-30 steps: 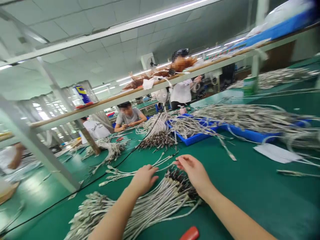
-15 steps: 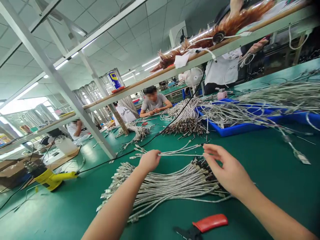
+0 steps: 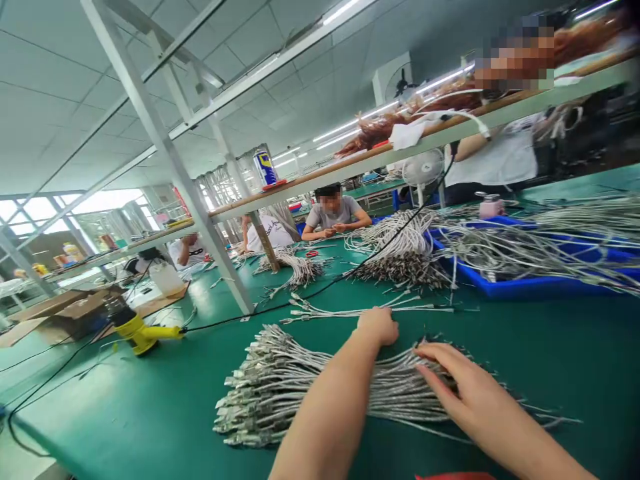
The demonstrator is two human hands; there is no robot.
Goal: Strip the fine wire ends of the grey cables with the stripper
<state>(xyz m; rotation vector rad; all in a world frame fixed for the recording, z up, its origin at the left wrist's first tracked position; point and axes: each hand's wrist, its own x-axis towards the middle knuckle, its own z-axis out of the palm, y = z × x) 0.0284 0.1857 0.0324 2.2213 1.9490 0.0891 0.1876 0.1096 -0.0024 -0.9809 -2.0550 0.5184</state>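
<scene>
A large bundle of white braided USB cables (image 3: 270, 387) lies across the green table, with plugs at the left and dark stripped ends at the right. My left hand (image 3: 377, 325) is over the bundle's back edge, beside a smaller group of similar cables (image 3: 335, 313) behind it. Its fingers bend down out of sight, so its grip is hidden. Over the bundle's right part, my right hand (image 3: 457, 377) has thumb and fingers apart, with the fingertips at the cables. At the bottom edge shows a sliver of red handle (image 3: 455, 476).
Blue trays (image 3: 510, 288) of cables stand at the back right, near another cable heap (image 3: 400, 263). A black cord crosses behind my hands to a yellow tool (image 3: 145, 333) at left. A metal-framed shelf (image 3: 320, 183) spans overhead. Co-workers (image 3: 335, 213) sit beyond.
My left hand has moved right along the small cable group. My right hand has lowered toward the large bundle. The view has shifted, leaving the red-handled tool mostly out of frame.
</scene>
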